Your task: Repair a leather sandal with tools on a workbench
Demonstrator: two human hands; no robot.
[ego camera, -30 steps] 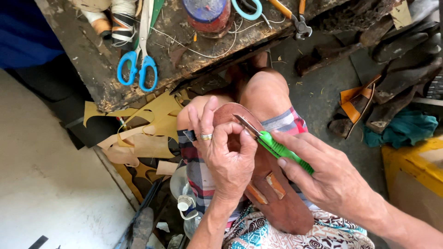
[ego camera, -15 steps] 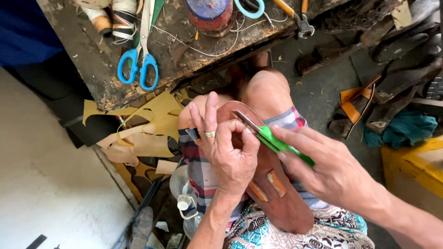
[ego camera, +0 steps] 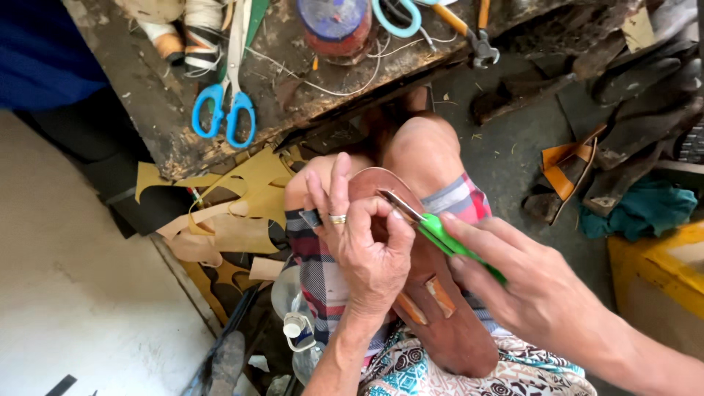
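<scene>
A brown leather sandal sole [ego camera: 451, 334] lies along my lap, toe end pointing away over my knee. My left hand [ego camera: 367, 253], with a ring on one finger, presses on the sole's front half, thumb and forefinger curled together near the blade. My right hand [ego camera: 532, 290] grips a green-handled utility knife [ego camera: 440, 233]. Its metal blade tip rests on the sole just in front of my left thumb. Two small tan strap tabs [ego camera: 429, 299] sit on the sole below my left palm.
A worn wooden workbench [ego camera: 169, 132] ahead carries blue-handled scissors [ego camera: 224, 110], thread spools [ego camera: 198, 33], a round tin [ego camera: 337, 26] and pliers [ego camera: 477, 33]. Tan leather offcuts [ego camera: 227, 213] lie on the floor to the left. Dark shoe parts [ego camera: 623, 110] and a yellow box [ego camera: 656, 271] are at the right.
My left forefinger and thumb have curled closer together by the blade, and the knife has shifted slightly along the sole. The sole stays on my lap.
</scene>
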